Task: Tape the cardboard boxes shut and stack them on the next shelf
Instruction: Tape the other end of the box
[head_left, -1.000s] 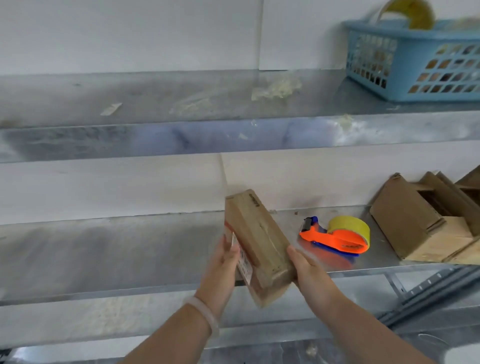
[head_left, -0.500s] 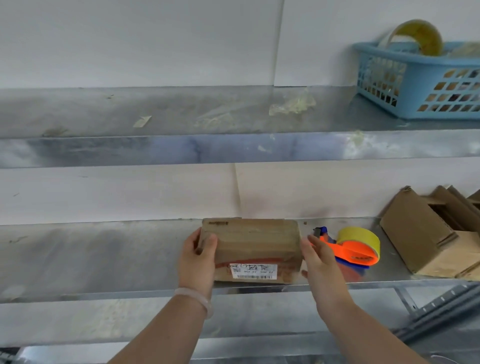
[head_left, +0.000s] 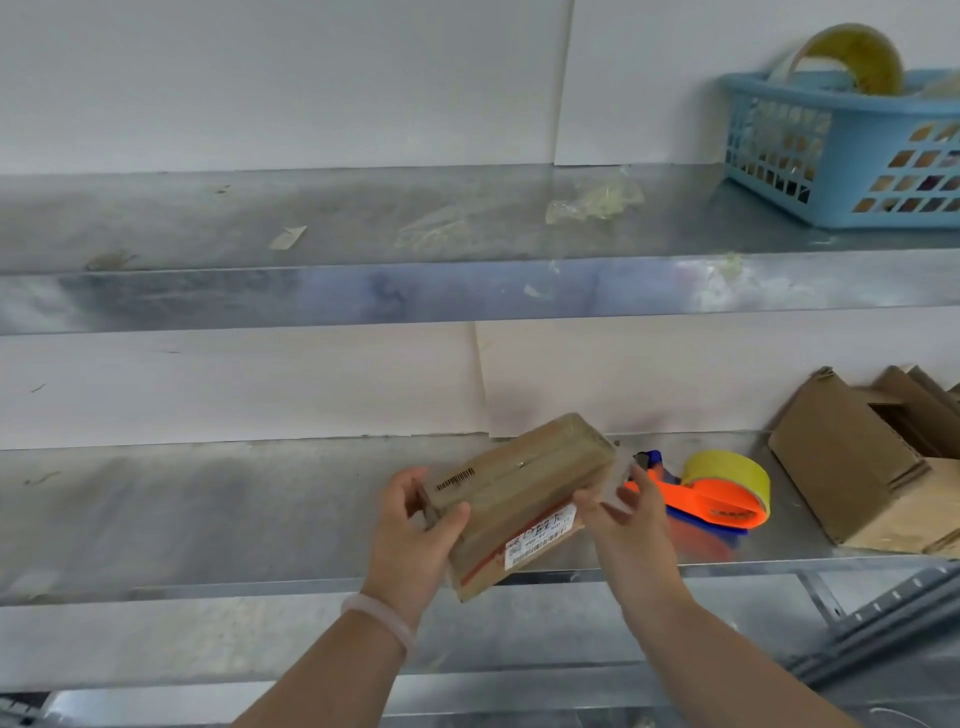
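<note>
A small brown cardboard box (head_left: 519, 488) with clear tape along its top and a white label on its front is held tilted above the front edge of the lower metal shelf (head_left: 208, 509). My left hand (head_left: 415, 535) grips its left end, thumb on top. My right hand (head_left: 628, 519) is at the box's right end, fingers pinching a loose flap of clear tape there. An orange tape dispenser (head_left: 711, 493) with a yellow roll lies on the shelf just right of my right hand.
Open, untaped cardboard boxes (head_left: 872, 467) lean at the right end of the lower shelf. The upper metal shelf (head_left: 363, 223) carries tape scraps and a blue plastic basket (head_left: 841, 150) with tape rolls at the far right. A white wall stands behind.
The box went from upright on end, to lying level, to tilted with its right end raised. My right hand shifted from flat against the end to pinching the tape flap.
</note>
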